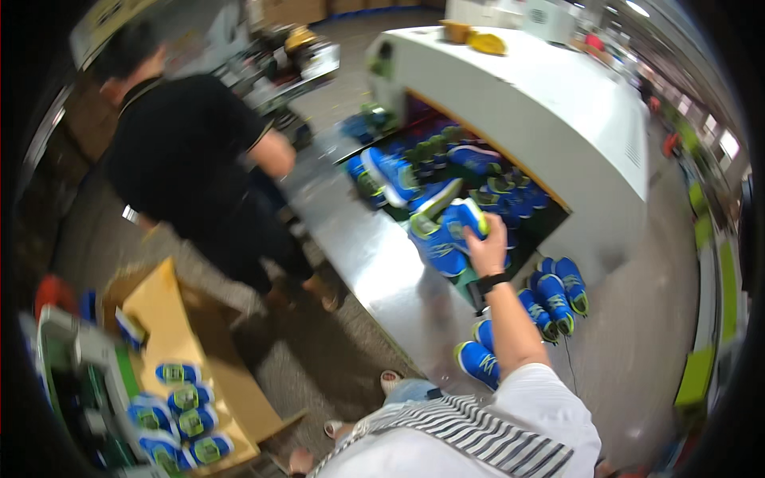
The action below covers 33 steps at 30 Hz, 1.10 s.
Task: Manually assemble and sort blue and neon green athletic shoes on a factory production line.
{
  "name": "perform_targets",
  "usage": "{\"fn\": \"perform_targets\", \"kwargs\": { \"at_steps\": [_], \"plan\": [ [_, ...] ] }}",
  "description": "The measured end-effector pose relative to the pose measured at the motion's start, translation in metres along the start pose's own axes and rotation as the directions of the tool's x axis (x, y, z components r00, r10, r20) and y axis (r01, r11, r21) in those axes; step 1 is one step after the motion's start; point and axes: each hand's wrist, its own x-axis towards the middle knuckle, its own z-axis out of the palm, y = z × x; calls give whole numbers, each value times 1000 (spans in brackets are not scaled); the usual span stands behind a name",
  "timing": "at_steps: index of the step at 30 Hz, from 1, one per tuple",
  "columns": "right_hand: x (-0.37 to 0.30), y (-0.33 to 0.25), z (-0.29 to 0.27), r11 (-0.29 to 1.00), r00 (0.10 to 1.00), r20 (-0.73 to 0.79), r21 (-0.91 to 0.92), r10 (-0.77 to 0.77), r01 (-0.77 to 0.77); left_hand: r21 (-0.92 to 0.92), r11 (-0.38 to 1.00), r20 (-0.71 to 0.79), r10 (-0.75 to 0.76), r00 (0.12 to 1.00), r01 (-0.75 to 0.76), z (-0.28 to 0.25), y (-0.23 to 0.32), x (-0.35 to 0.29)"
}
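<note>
My right hand [488, 245], with a dark band at its wrist, reaches over the metal table and is closed around a blue sneaker [462, 221] with a white sole and yellow-green trim. Another blue sneaker [441, 248] lies just under the held one. Beyond these, several more blue sneakers [390, 177] crowd the dark opening of a white machine [510, 88]. Low at the picture's bottom edge, a small part of what looks like my left hand [301, 460] shows. Its fingers cannot be made out, and no shoe is seen touching it.
Blue sneakers [550, 296] stand right of my forearm, and others [478, 362] sit on the metal table [374, 267] nearer me. At left a co-worker in black [187, 143] stands across the table. A cardboard-coloured surface [171, 319] at lower left bears several shoes [191, 422].
</note>
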Motion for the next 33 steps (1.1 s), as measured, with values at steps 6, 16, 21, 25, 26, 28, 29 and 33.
{"fn": "perform_targets", "kwargs": {
  "at_steps": [6, 16, 21, 25, 26, 28, 29, 33],
  "plan": [
    [5, -154, -9, 845, 743, 639, 496, -198, -201, -802, 519, -332, 20, 943, -294, -210, 203, -42],
    [-255, -349, 123, 707, -333, 629, 560, -702, -432, -754, -622, -167, -125, 978, -208, -228, 181, -50],
    [-335, -291, 89, 644, -718, 558, -376, -416, -666, -452, -818, -27, -387, 922, -357, -166, 130, -37],
    [-367, -295, 83, 728, -581, 755, -209, -304, -653, -362, -773, 57, -575, 816, -520, -157, 100, -20],
    [-368, -299, 87, 735, -588, 756, -219, -288, -642, -358, -747, 55, -616, 786, -561, -157, 100, -15],
    [-370, -316, 89, 675, -585, 787, -324, -197, -663, -338, -759, 77, -612, 787, -557, -157, 98, -11],
    [-372, -315, 92, 664, -574, 796, -326, -191, -673, -322, -761, 84, -615, 784, -562, -158, 97, -10],
    [-370, -314, 103, 653, -599, 783, -368, -167, -662, -310, -762, 105, -622, 776, -568, -164, 97, -10]
  ]
}}
